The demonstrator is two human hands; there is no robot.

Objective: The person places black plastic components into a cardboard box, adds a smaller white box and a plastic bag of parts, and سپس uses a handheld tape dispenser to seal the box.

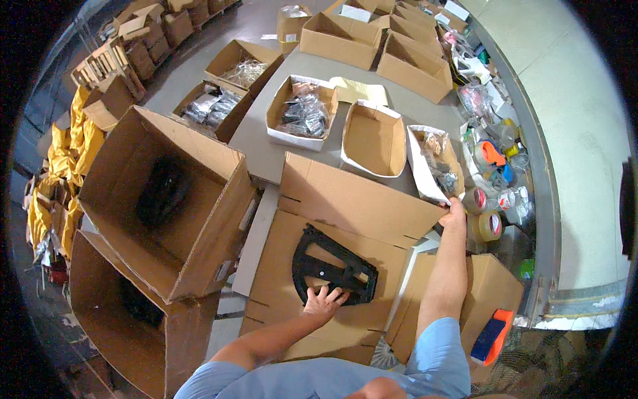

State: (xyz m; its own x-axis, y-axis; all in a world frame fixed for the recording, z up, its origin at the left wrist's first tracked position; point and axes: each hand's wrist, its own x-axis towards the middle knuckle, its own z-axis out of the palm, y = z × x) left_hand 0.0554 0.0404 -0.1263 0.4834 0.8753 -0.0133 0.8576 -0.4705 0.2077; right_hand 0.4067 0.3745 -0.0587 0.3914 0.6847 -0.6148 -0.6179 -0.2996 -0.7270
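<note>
A black, fan-shaped plastic part (337, 265) with cut-out openings lies on a flattened cardboard sheet (266, 309) in front of me. My left hand (323, 302) rests at its near edge, fingers spread and touching it. Farther off and to the right, my right hand (453, 214) is at the near corner of a small white-sided box (425, 174), which holds bagged small parts. The raised flap of the cardboard also ends close to that hand. Its fingers are largely hidden, so their grip does not show clearly.
Two large open cartons (199, 149) stand at left with dark things inside. Beyond the sheet are an empty white-rimmed tray (374, 143) and a box of bagged parts (302, 113). Tape rolls (490, 226) and clutter line the right side; an orange-and-blue brush (492, 337) is nearer.
</note>
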